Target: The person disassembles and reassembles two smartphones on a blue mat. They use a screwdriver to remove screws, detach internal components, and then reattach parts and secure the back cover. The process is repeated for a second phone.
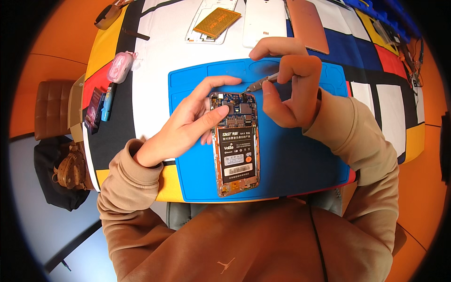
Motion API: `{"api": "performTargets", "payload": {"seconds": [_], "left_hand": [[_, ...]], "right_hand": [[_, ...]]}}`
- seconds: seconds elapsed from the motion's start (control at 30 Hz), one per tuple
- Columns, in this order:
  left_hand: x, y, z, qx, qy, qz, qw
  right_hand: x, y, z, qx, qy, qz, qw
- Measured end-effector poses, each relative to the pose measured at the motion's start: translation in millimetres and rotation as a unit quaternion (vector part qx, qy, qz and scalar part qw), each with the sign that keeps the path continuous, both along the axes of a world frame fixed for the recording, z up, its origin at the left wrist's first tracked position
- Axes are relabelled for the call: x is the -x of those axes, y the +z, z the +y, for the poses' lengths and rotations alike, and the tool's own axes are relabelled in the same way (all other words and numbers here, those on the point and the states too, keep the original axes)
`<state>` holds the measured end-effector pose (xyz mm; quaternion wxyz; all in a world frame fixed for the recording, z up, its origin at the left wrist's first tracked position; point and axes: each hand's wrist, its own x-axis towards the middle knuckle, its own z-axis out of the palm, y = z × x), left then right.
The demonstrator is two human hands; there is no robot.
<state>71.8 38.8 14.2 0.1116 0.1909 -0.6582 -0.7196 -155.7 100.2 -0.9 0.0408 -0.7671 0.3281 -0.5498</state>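
Note:
An opened smartphone (237, 150), its back off, shows a blue circuit board (244, 109) at the top and a black battery (236, 157) below. My left hand (185, 120) grips it by its upper left side, the thumb lying over the board and the other fingers around the edge. Between the thumb and fingers of my right hand (296, 89) is a small grey screwdriver (262, 82), slanting down to the left. Its tip reaches the phone's top edge near the right corner; whether it touches a screw is too small to tell. Beneath the phone lies a blue work mat (197, 174).
Beyond the mat lie a white phone back cover (264, 21), a rose-coloured one (308, 23) and a white phone frame with a yellow-brown flat packet (217, 22) on it. A pink case (120, 66) and a blue tube-like item (108, 102) are at the left.

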Motion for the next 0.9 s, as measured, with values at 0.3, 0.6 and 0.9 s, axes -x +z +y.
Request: {"api": "performTargets", "payload": {"seconds": [0.3, 0.6, 0.9], "left_hand": [[-1.0, -3.6, -0.1, -0.003, 0.008, -0.002, 1.0], [-1.6, -3.5, -0.4, 0.004, 0.006, -0.004, 1.0], [0.4, -2.1, 1.8, -0.008, 0.018, 0.002, 1.0]], "right_hand": [[2.0, 1.9, 1.7, -0.014, -0.023, -0.005, 1.0], [1.9, 3.9, 2.1, -0.024, -0.021, 0.025, 0.999], [3.0, 2.9, 1.9, -0.023, -0.018, 0.055, 0.998]]}}
